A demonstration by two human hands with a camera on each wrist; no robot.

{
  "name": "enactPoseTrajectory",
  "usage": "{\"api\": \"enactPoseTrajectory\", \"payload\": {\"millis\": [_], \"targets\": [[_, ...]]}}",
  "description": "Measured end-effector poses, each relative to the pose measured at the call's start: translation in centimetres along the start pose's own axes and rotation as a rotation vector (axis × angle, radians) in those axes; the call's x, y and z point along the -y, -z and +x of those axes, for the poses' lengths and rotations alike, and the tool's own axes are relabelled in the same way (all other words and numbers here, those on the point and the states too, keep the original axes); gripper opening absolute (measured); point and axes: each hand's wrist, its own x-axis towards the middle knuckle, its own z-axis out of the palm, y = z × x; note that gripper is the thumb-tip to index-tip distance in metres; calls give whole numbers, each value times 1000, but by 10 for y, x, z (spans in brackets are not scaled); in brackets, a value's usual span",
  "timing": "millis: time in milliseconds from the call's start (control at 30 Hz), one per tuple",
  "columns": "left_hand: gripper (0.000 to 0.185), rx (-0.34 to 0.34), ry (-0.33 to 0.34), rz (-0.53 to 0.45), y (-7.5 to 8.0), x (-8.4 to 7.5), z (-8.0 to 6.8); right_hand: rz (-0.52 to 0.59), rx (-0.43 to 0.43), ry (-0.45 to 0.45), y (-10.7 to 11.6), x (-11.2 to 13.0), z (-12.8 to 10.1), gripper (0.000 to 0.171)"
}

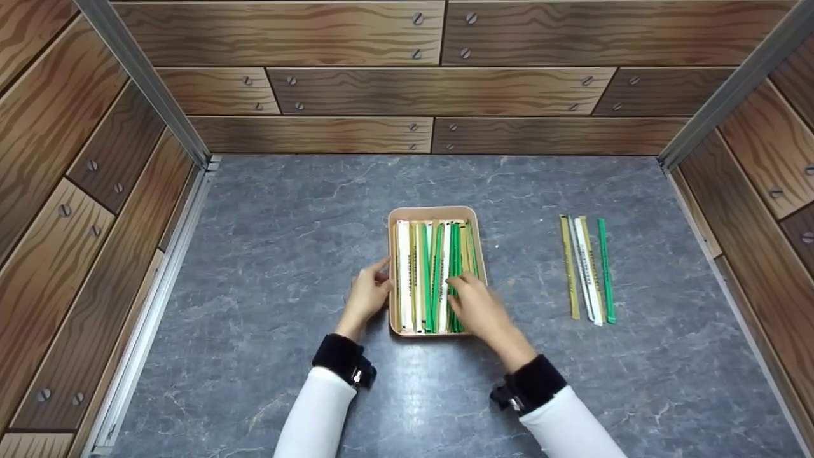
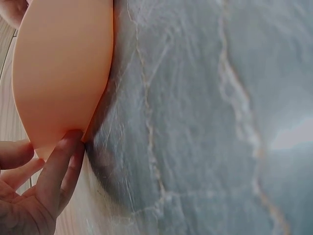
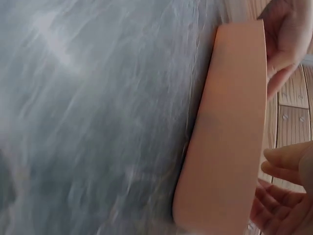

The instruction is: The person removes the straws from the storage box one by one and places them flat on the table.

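A shallow peach-coloured tray [image 1: 432,212] holds many long, thin wrapped straws [image 1: 406,267] in white, gold and green, lying lengthwise with dark print on them. At the tray's left side, my left hand [image 1: 367,294] touches the outer wall; fingertips [image 2: 73,136] rest low on it near a corner, in the left wrist view. My right hand [image 1: 478,306] is over the tray's right part, fingers bent above the green and white straws, thumb apart from the forefinger. No straw shows between them. The right wrist view has the tray wall [image 3: 230,117] hiding the straws.
Right of the tray, several more wrapped straws lie on the grey marbled surface: a gold one [image 1: 569,267], white ones [image 1: 584,270] with gold beside them, and a green one [image 1: 607,270]. Wood-patterned panels [image 1: 356,92] wall in the back and both sides.
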Motion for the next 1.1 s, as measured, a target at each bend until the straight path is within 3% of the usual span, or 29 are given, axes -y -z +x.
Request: {"api": "enactPoseTrajectory", "payload": {"millis": [300,600,733,1100], "targets": [[56,21,22,-47,0,1,1,-67,73,-119,-13,1,9,36],[55,28,11,-48,1,-2,1,-79,18,-109,-17,0,12,35],[54,20,-19,-22,2,-1,1,-67,-6,-100,-16,-3,13,34],[54,25,18,-35,2,-2,0,40,-22,-189,-12,-3,10,48]]}}
